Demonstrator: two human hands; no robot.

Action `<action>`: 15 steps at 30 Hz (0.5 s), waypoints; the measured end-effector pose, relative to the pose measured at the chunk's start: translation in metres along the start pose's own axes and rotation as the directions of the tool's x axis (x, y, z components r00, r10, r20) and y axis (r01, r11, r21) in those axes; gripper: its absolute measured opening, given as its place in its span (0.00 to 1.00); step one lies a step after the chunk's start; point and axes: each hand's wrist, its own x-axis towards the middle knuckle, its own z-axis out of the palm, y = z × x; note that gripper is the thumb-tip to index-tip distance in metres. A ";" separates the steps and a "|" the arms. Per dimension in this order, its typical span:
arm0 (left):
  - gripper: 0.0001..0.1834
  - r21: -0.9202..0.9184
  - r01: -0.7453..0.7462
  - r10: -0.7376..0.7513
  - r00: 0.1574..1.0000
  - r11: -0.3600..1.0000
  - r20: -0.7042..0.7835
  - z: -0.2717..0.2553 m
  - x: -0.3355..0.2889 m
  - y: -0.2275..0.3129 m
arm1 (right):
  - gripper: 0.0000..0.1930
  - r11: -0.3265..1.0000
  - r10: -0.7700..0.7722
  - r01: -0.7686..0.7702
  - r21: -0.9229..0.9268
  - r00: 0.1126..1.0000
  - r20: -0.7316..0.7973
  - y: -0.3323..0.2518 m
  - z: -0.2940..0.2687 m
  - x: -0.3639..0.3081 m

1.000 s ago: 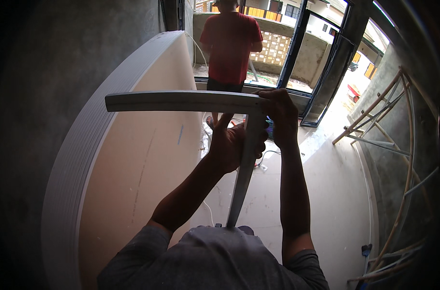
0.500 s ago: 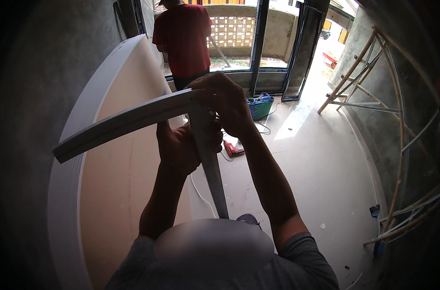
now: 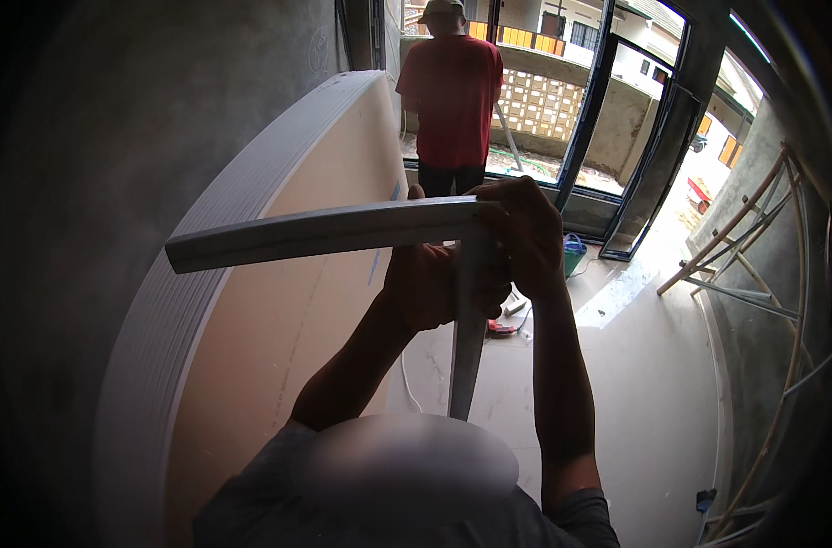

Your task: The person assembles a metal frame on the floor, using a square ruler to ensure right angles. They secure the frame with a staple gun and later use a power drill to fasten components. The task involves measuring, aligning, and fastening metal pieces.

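Remotely, through the head view, I have two grey bars meeting at a corner a little right of the frame's middle. The long bar [image 3: 325, 233] runs from that corner out to the left, its free end dipping slightly lower. The short bar [image 3: 467, 352] drops from the corner toward the lower middle, where its foot meets a blurred patch in front of the grey shirt [image 3: 252, 489].

I see the left hand [image 3: 425, 288] wrapped round the short bar just beneath the corner, its thumb standing up behind the long bar. The right hand [image 3: 530, 233] grasps the corner itself from the right, fingers bent over the long bar's end; shadow hides the exact contact of its fingertips.

For edges, I watch the long bar's free end: it crosses in front of the layered rim of the board stack [image 3: 242, 301] on the left, and I cannot tell how much air separates them. Beyond the stack, the dark wall [image 3: 160, 110] fills the upper left.

For room, I have a broad stretch of pale floor [image 3: 626, 393] between the right forearm and the scaffold [image 3: 723, 224] at the right edge. A red tool [image 3: 500, 327] lies just past the hands, a green tub [image 3: 574, 251] farther off, and a person in red [image 3: 451, 100] stands at upper middle.
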 end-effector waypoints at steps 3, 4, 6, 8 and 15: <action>0.68 0.004 -0.017 0.017 0.992 1.000 -0.127 0.009 -0.002 0.004 | 0.09 1.000 0.030 -0.030 -0.007 0.999 0.011 -0.006 0.004 0.004; 0.67 -0.002 -0.016 0.016 0.992 1.000 -0.126 0.008 0.000 0.005 | 0.09 0.999 0.045 -0.045 -0.029 0.999 0.010 -0.009 0.003 0.004; 0.67 -0.036 -0.014 0.012 0.998 0.999 -0.063 0.004 0.001 0.005 | 0.09 0.999 0.028 -0.028 -0.038 1.000 0.009 -0.009 0.005 0.005; 0.64 -0.064 -0.008 0.007 1.000 0.998 -0.015 0.005 0.000 0.006 | 0.10 0.999 0.028 -0.028 -0.019 1.000 0.014 -0.009 0.007 0.006; 0.59 -0.025 -0.031 0.029 0.996 0.999 -0.089 0.011 -0.004 0.008 | 0.10 0.997 0.079 -0.079 0.000 0.997 0.023 -0.008 0.009 0.004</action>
